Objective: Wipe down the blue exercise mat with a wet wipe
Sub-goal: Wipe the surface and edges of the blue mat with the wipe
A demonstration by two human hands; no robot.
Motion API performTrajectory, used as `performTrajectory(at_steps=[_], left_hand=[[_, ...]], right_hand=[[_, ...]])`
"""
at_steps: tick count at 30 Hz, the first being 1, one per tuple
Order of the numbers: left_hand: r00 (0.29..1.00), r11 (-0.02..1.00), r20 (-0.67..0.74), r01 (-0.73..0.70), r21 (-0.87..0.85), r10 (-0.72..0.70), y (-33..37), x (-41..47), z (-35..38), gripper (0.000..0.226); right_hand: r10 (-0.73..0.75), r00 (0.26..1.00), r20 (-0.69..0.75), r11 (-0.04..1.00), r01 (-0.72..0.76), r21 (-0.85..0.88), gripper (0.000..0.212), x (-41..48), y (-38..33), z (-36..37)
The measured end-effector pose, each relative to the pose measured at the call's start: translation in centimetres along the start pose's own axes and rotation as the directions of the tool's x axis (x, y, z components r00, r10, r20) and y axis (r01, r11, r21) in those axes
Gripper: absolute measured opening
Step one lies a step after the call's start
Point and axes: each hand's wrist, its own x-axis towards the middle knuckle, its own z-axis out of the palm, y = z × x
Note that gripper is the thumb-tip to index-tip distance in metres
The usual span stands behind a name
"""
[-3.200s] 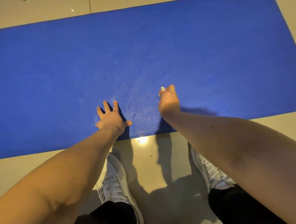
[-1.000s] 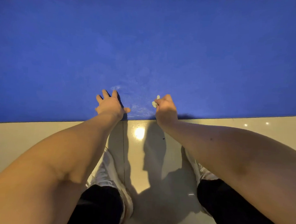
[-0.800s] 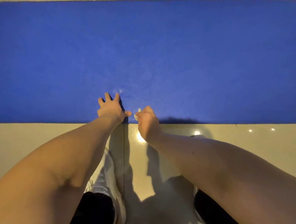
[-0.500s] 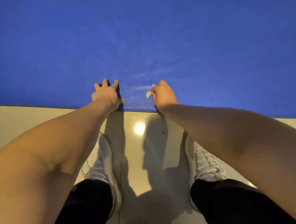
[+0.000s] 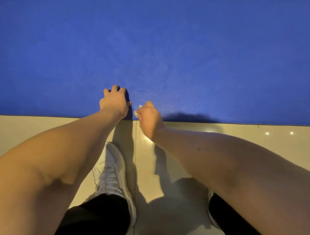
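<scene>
Blue exercise mat [image 5: 153, 47] fills the whole far half of view, lying flat on the tiled floor [image 5: 36, 130], near edge running straight left to right just ahead of the feet. Biggest risk: coverage. Only a faint damp sheen shows on the mat just far-right of the hands; the rest reads dry as far as I can tell, so most of the surface is probably still unwiped, and one small wipe may dry out before it gets there. Next: mat slip. Glossy tile under it, so a hard push away could make the mat creep or buckle if the bracing hand lifts. Left hand [image 5: 114, 102] is pressed down on the mat at the near edge, fingers curled, grip not closed on anything visible. Right hand [image 5: 149, 118] is fisted right at the near edge, just beside the left hand, grip clamped on the wet wipe [image 5: 137, 111]. Only a small white scrap pokes out on the left of the fist. Wadded that tight, contact patch is tiny: streaks, missed bands, knuckles dragging instead of cloth. It could also run off the edge onto the floor and pick up grit. White shoe [image 5: 111, 177] sits near the edge; leaning further forward risks balance.
</scene>
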Motion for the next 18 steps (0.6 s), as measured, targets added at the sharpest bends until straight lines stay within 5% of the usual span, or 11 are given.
performTrajectory(at_steps=[2, 3, 5, 6, 9, 14, 18], left_hand=[[0.999, 0.999, -0.031, 0.029, -0.024, -0.03, -0.3, 0.3, -0.2, 0.059], [0.998, 0.999, -0.041, 0.045, -0.026, -0.046, -0.3, 0.5, -0.2, 0.063], [0.995, 0.996, -0.035, 0.088, -0.015, -0.089, -0.3, 1.2, -0.3, 0.075], [0.993, 0.993, -0.011, 0.115, -0.022, -0.115, -0.3, 1.6, -0.4, 0.082], [0.982, 0.982, 0.096, 0.17, -0.087, -0.162, -0.4, 2.1, -0.9, 0.095], [0.978, 0.982, 0.14, 0.169, -0.086, -0.156, -0.1, 2.4, -1.4, 0.1], [0.976, 0.983, 0.151, 0.172, -0.066, -0.16, -0.1, 2.4, -1.4, 0.102]], right_hand=[[0.06, 0.996, 0.073, 0.941, -0.032, -0.338, 0.01, 0.7, 0.9, -0.5], [0.088, 0.994, 0.062, 0.939, -0.063, -0.337, 0.008, 1.2, 1.4, -0.5], [0.034, 0.999, -0.017, 0.993, -0.035, -0.109, 0.019, 1.1, 2.0, -1.3], [-0.043, 0.995, -0.088, 0.989, 0.03, -0.147, 0.026, 1.7, 2.9, -2.3], [0.043, 0.979, -0.198, 0.991, -0.067, -0.116, 0.033, 2.3, 5.1, -6.1], [0.292, 0.852, -0.435, 0.942, -0.334, -0.022, 0.039, 3.2, 8.9, -11.1], [0.359, 0.825, -0.436, 0.92, -0.392, 0.017, 0.026, 3.2, 6.7, -9.7]])
